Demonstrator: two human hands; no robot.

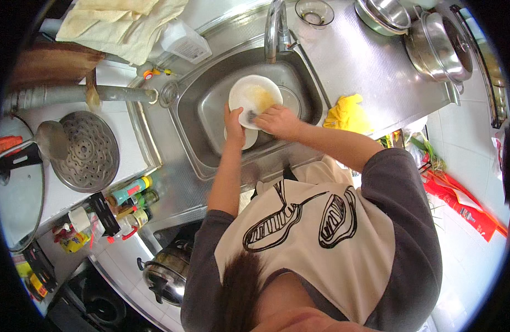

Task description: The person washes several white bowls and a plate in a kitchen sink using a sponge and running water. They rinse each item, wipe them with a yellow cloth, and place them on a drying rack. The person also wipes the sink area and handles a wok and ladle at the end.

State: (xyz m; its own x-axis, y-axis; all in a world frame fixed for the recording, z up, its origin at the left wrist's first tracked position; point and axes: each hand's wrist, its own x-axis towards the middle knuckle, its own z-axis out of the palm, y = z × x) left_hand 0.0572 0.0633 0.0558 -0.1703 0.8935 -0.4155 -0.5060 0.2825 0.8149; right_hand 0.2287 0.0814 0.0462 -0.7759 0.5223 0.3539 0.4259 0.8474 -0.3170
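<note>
A white bowl (245, 91) with yellowish residue is held tilted over the steel sink (202, 99). My left hand (234, 120) grips its left rim. My right hand (280, 120) is closed on a small dark scrubber (252, 116), pressed to the bowl's inner surface. Under the held bowl, more white dishware (249, 140) lies in the sink, partly hidden. The faucet (272, 39) stands just above, at the back of the sink.
A yellow cloth (345, 115) lies right of the sink, steel pots (434, 47) at back right, a glass bowl (314, 12) behind. Left are a perforated steel plate (84, 152), bottles (127, 192) and a pipe (116, 95). A white jug (186, 41) stands back left.
</note>
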